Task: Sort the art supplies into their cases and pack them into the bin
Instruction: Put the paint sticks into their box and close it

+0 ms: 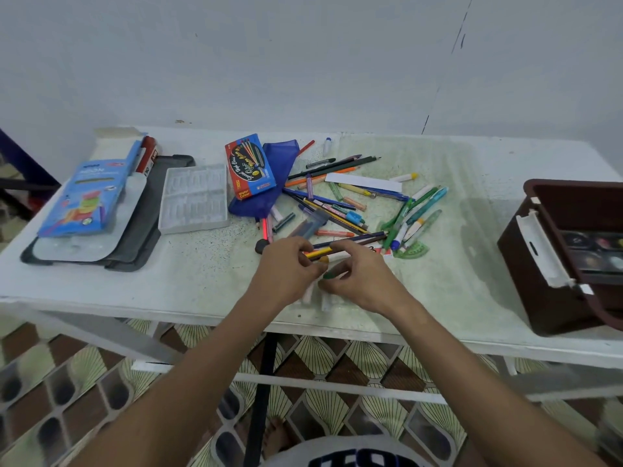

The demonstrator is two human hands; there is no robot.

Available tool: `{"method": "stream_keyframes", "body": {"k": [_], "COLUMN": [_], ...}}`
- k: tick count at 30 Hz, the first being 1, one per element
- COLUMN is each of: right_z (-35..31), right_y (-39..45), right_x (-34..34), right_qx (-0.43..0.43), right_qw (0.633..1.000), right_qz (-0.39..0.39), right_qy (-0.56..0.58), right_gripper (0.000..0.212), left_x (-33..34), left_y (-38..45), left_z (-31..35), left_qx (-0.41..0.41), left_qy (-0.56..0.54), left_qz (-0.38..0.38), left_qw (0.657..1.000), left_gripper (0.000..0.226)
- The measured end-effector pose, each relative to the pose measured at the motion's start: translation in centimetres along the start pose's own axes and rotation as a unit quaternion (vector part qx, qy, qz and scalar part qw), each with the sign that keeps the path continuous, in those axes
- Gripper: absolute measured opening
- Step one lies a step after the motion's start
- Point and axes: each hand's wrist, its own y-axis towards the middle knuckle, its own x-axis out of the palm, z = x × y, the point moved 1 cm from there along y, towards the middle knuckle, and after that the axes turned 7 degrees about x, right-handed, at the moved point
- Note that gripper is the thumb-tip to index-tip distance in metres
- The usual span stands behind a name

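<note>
A loose pile of pencils, pens and crayons (340, 200) lies across the middle of the white table (202, 284). My left hand (286, 267) is shut on a bundle of pencils (350, 239) at the near edge of the pile. My right hand (357, 274) pinches a green crayon (332, 275) right beside it, fingers touching the bundle. A blue mesh pouch (279, 178) lies under a blue water colour box (250, 166). A brown bin (569, 254) sits at the right edge with a paint palette (595, 252) inside.
A white plastic tray (194, 198) sits left of the pouch. Further left, a blue neon marker pack (87, 197) rests on a clear sleeve and a grey case (141, 237). A green protractor (413, 251) lies by the pens. Patterned floor shows below the table.
</note>
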Motion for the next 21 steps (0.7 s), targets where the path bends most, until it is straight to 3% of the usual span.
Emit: {"method": "stream_keyframes", "body": {"k": [7,15,21], "right_z": [1.0,1.7,2.1], "right_y": [-1.1,-2.5,-2.2], "right_x": [-0.5,-0.3,0.3], "right_qx": [-0.017,-0.05,-0.063], "right_qw": [0.999,0.999,0.998], "right_qz": [0.026,-0.003,-0.001], "right_qy": [-0.007,-0.002,-0.028], "right_gripper": [0.065,0.07,0.068], "left_x": [-0.5,-1.1,-1.0], "left_y": [-0.9,-3.3,-3.4], "left_z": [-0.7,-1.8,-2.3], "left_qx": [0.016,0.09,0.11], "left_qy": [-0.001,-0.026,-0.013], "left_qz": [-0.01,-0.107,-0.104], "left_qw": [1.0,0.99,0.988], "left_gripper": [0.031,0.041,0.037]}}
